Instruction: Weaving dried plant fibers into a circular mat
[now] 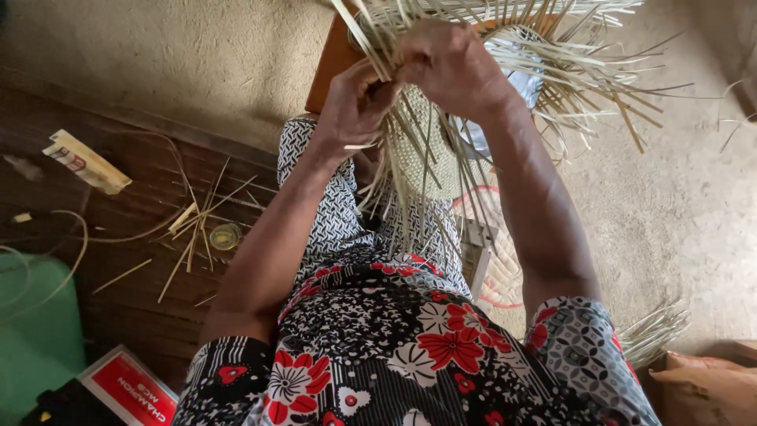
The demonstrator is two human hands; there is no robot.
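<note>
A half-woven straw piece [430, 158], pale and round, hangs in front of my lap with many loose strands [568, 71] fanning out to the right and top. My left hand [355, 99] is closed on a bunch of strands at the woven edge. My right hand [449, 63] grips the strands just beside it, fingers curled over them. The two hands touch each other above the woven part. A brown wooden board [331, 63] sits behind the hands, partly hidden.
A dark wooden floor [134, 221] at left carries scattered straw strips [193, 229], a small round lid [225, 235], a crumpled packet [85, 162], a green object [35, 331] and a red-and-white box [130, 386]. A straw bundle [654, 331] and brown bag [702, 386] lie at right.
</note>
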